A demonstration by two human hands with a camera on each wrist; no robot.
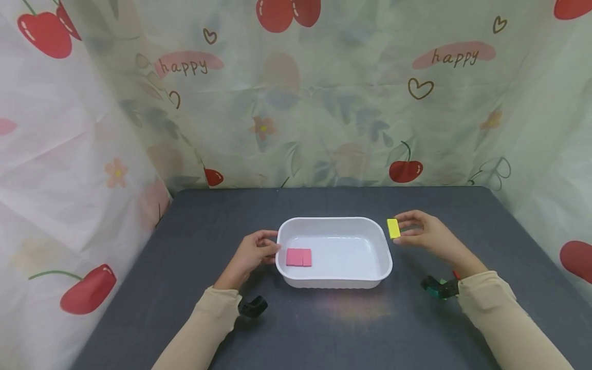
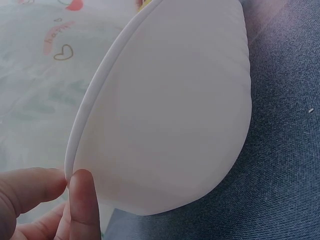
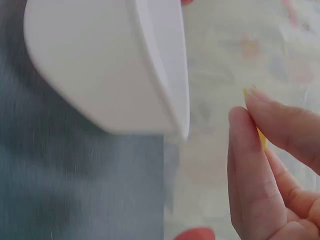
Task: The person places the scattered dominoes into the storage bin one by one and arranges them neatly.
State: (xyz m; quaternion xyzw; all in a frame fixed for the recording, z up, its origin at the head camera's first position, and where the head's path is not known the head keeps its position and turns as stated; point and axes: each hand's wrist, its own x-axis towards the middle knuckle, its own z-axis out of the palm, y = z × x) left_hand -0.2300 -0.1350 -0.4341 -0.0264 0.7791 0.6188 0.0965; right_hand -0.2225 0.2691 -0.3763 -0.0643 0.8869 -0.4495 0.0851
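A white rectangular plastic basin (image 1: 337, 257) stands on the dark table, with pink tiles (image 1: 298, 257) lying flat side by side at the left of its floor. At the basin's left end my left hand (image 1: 250, 256) pinches the rim; the left wrist view shows the thumb and a finger (image 2: 84, 200) on either side of the rim (image 2: 82, 112). To the right of the basin, my right hand (image 1: 430, 235) holds up a small yellow tile (image 1: 393, 228) by thumb and fingertips, apart from the rim. In the right wrist view the fingers hide most of that tile (image 3: 261, 140).
The dark table (image 1: 296, 329) spreads around the basin on all sides. A patterned curtain (image 1: 324, 103) hangs along its back and both sides. Black wrist mounts (image 1: 253, 307) show below each hand, near the beige sleeves (image 1: 492, 298).
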